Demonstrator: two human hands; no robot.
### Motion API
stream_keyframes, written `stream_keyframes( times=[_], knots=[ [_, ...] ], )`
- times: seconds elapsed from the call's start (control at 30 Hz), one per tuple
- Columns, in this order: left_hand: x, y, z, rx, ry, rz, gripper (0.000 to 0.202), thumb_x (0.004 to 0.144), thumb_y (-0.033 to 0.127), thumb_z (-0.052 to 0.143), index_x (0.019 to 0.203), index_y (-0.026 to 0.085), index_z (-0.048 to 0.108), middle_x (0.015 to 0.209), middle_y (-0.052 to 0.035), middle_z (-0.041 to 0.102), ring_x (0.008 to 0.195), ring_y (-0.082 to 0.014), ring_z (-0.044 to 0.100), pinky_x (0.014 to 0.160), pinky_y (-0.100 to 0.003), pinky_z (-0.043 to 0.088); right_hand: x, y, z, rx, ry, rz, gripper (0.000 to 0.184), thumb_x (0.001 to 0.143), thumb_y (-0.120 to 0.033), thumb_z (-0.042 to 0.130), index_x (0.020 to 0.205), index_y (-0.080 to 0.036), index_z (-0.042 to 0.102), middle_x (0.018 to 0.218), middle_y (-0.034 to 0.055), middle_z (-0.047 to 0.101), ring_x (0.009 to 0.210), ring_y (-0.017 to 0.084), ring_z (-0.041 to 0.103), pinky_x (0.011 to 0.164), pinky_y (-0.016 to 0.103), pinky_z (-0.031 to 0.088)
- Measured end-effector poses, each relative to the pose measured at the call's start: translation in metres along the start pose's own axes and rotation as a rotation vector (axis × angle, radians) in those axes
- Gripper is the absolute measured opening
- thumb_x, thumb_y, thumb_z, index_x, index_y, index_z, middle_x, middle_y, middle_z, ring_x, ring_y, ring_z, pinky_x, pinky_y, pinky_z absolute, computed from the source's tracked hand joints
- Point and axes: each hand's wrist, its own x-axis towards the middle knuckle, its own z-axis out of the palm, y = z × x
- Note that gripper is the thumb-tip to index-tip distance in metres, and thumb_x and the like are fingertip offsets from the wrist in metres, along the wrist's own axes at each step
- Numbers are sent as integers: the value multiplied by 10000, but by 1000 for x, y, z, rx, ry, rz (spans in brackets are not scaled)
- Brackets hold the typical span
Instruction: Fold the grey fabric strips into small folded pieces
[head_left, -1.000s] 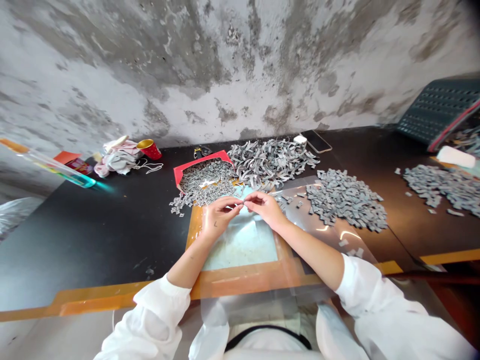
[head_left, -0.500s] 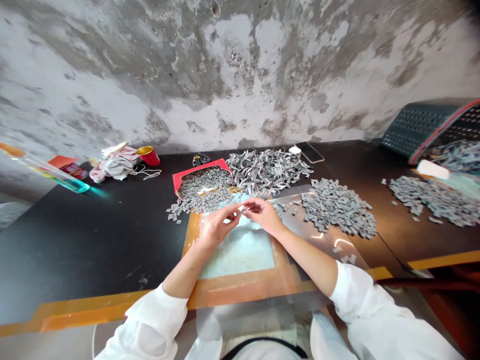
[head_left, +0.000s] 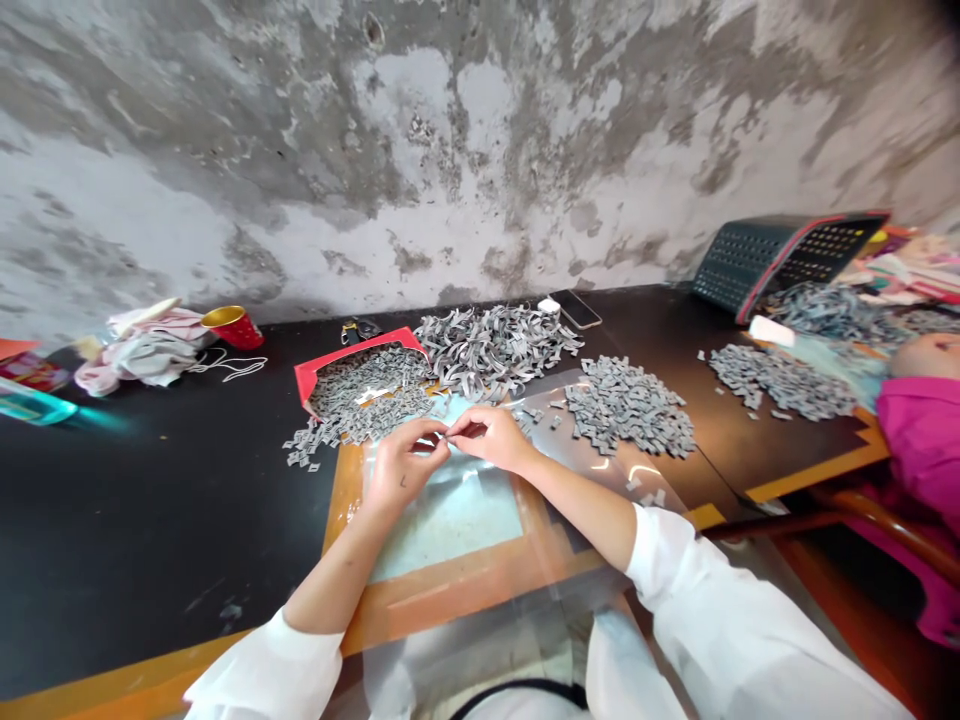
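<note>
My left hand (head_left: 405, 465) and my right hand (head_left: 493, 438) meet fingertip to fingertip over a pale, clear-covered work area (head_left: 457, 525). Between them both pinch a small grey piece (head_left: 448, 436), mostly hidden by the fingers. Just behind the hands, a red-edged box (head_left: 360, 352) lies with small grey pieces (head_left: 367, 400) in it and spilling out of its front. A heap of longer grey strips (head_left: 499, 350) is piled beside the box. To the right of my right hand lies a heap of small grey pieces (head_left: 628, 405).
At the back stand a red cup (head_left: 244, 330), crumpled cloths (head_left: 154, 350) and a phone (head_left: 576, 309). Farther right are a tipped dark basket (head_left: 739, 262), another grey heap (head_left: 784, 380) and a person in a pink sleeve (head_left: 922, 430). Orange tape (head_left: 135, 685) lines the table's front edge.
My view has turned to the right, so the table's things sit farther left and the person in pink has come into sight. Both hands stay pinched together.
</note>
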Motion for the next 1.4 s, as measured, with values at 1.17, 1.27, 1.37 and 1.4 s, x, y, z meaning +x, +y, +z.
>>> stream_keyframes(
  times=[1.17, 1.27, 1.37, 1.4],
  knots=[
    [9, -23, 13, 77, -446, 19, 178, 833, 146, 534, 900, 233, 674, 877, -33, 672, 862, -187, 590, 764, -296, 457, 172, 100, -307, -1074, 541, 734, 781, 673, -647, 677, 1261, -145, 568, 1315, 221, 471, 1264, 389, 422, 1011, 449, 367],
    [9, -24, 13, 65, -437, 7, 165, 826, 147, 548, 885, 227, 681, 862, -28, 668, 860, -184, 583, 771, -294, 452, 173, 106, -315, -1012, 573, 734, 826, 629, -645, 713, 1275, -156, 555, 1349, 230, 437, 1284, 412, 397, 1023, 480, 354],
    [9, -23, 12, 58, -462, -9, 175, 840, 154, 536, 906, 230, 678, 883, -25, 670, 873, -176, 580, 785, -289, 452, 172, 105, -322, -922, 592, 732, 866, 594, -634, 753, 1269, -128, 556, 1384, 252, 408, 1314, 435, 360, 1048, 514, 326],
    [9, -22, 11, 57, -466, -13, 179, 845, 155, 532, 915, 231, 678, 893, -25, 671, 880, -174, 579, 792, -288, 452, 171, 104, -324, -883, 593, 731, 841, 605, -624, 757, 1252, -120, 567, 1383, 251, 417, 1315, 431, 365, 1051, 519, 325]
  ],
)
